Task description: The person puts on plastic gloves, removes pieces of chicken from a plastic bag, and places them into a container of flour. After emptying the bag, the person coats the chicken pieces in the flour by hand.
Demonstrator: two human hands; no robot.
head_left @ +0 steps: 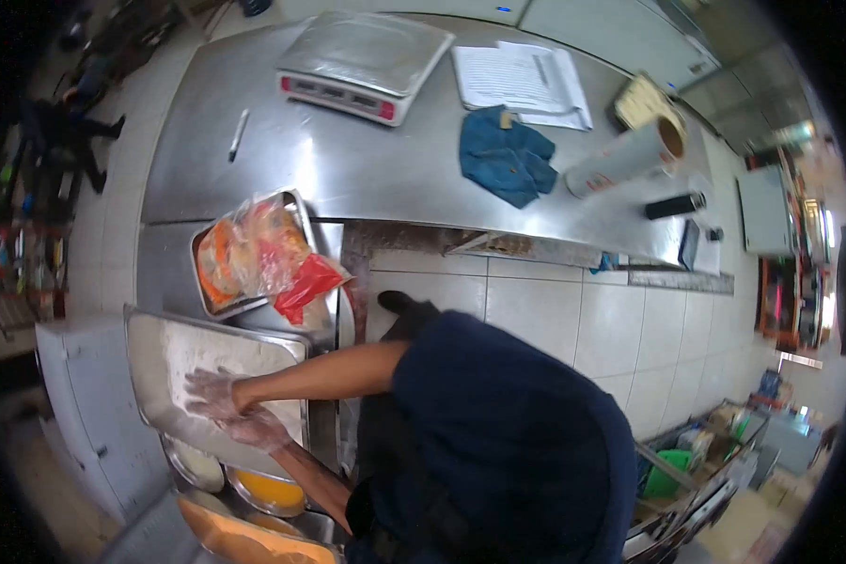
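Note:
A clear plastic glove covers my right hand (211,391), which lies with its fingers spread over white powder (180,352) in a large metal tray (141,368). Just below it, at the right wrist, is my left hand (261,430), also in a clear glove. Its fingers reach toward the right hand and are partly hidden. Above this tray sits a smaller metal tray (198,273) of orange pieces (218,268), with a plastic bag (271,246) and a red wrapper (307,285) on it.
Below are a bowl of yellow contents (268,491), a bowl of pale contents (195,465) and a tray of orange powder (230,538). The steel table (367,179) holds a scale (367,61), a marker (240,134), papers (522,85), a blue cloth (506,155) and a film roll (625,160).

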